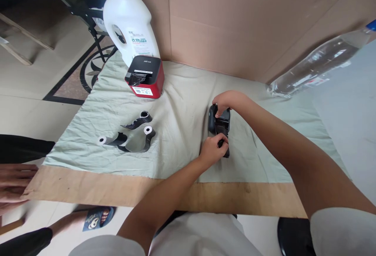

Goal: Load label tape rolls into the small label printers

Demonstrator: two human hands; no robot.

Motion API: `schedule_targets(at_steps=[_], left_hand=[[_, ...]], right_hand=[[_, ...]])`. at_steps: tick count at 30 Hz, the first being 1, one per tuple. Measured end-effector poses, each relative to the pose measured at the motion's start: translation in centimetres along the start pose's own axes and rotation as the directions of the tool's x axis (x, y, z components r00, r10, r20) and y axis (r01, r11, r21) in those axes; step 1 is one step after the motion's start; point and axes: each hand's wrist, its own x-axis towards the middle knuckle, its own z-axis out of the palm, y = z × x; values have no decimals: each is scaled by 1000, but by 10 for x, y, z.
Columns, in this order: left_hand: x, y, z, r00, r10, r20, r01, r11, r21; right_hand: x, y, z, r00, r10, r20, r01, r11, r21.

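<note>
One wide wooden table (88, 185) carries a pale green, wrinkled cloth (182, 130), which leaves a strip of bare wood along the near edge. A brown cardboard panel (235, 25) rises behind the far edge. Near the far left corner is a big white plastic bottle (135, 17) with a handle; near the far right corner is a clear plastic bottle (320, 62) with a blue cap. Just in front of the white bottle sits a red box with a black top (155, 80). A small black device (222, 125), which appears opened, is right of the table's middle, between the far and near edges. The right hand (230, 101) grips its far end, with the thumb bent over the inner side. The left hand (214, 148) has its fingers closed on a dark part at the near end; which part exactly, I cannot tell. Smallest are three partly unrolled black rolls (149, 130), lying toward the left edge.
</note>
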Motion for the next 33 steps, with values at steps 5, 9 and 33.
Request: schedule_targets(at_steps=[5, 9, 33], left_hand=[[2, -4, 1, 998, 49, -33, -49, 999, 24], [-1, -2, 2, 993, 104, -54, -102, 994, 32], [54, 10, -64, 955, -266, -135, 161, 840, -518]], right_hand=[[-14, -17, -7, 961, 202, 187, -172, 971, -165], [-42, 5, -7, 966, 117, 232, -135, 989, 63], [-99, 59, 96, 967, 121, -225, 132, 518, 846]])
